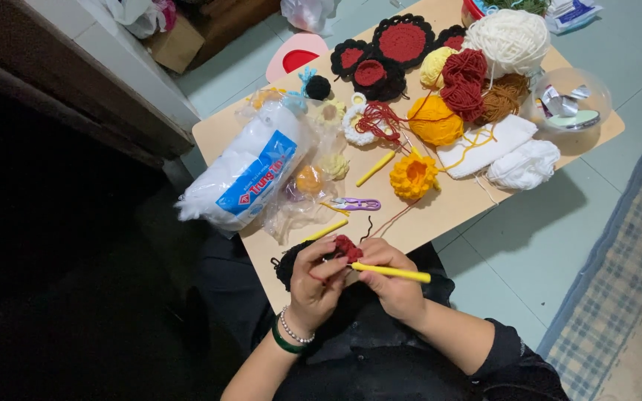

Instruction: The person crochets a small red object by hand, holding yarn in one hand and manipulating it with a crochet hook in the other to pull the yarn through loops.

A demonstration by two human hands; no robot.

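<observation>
Low over a pale tiled floor sits a tan board (440, 215). At its near edge the left hand (313, 286) pinches a small dark red crochet piece (348, 249), mostly hidden by fingers; the right hand (395, 286) grips a yellow hook (391, 272). Beyond lie purple snips (357, 203), a yellow flower (413, 176) and yarn balls (477, 70).

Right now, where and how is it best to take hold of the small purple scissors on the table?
Probably by the purple handle loops of the scissors, at the end toward the yellow crocheted flower. Come from above: they lie flat on the table, the thin blades pointing toward the plastic bag.
</observation>
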